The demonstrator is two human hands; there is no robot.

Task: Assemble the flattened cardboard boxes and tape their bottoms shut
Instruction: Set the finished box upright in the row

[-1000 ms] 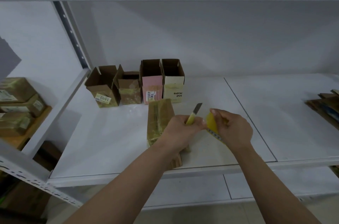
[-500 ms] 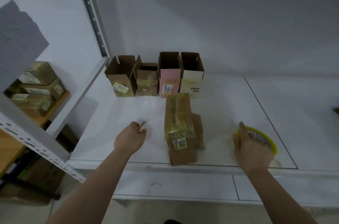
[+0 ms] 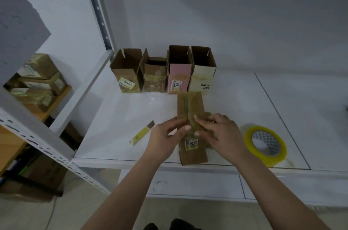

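Head view: a box (image 3: 190,111) lies on its side on the white shelf (image 3: 116,116), near the front edge and about midway along the left panel, its taped end pointing toward the back wall and its open flaps toward the front edge. A yellow label with digits sits on its upper face near the front.

The left hand (image 3: 165,135) rests against the box's left side, thumb laid over the top face, fingers loosely curved along the edge. The right hand (image 3: 216,133) covers the right side of the box, thumb and forefinger pressed on the top face beside the tape seam; its other fingers curl over a flap sticking out to the right. Both hands hold the box between them.

A yellow knife (image 3: 142,133) lies flat on the shelf left of the left hand, apart from it, blade end toward the back. A tape roll (image 3: 265,145) with a yellow rim lies right of the right hand, near the front edge, clear of the box.

Along the back of the shelf stand four open boxes (image 3: 163,73) in a row, touching side by side: two brown, one pink, one cream. At far left, on a lower wooden shelf, taped boxes (image 3: 37,82) are stacked
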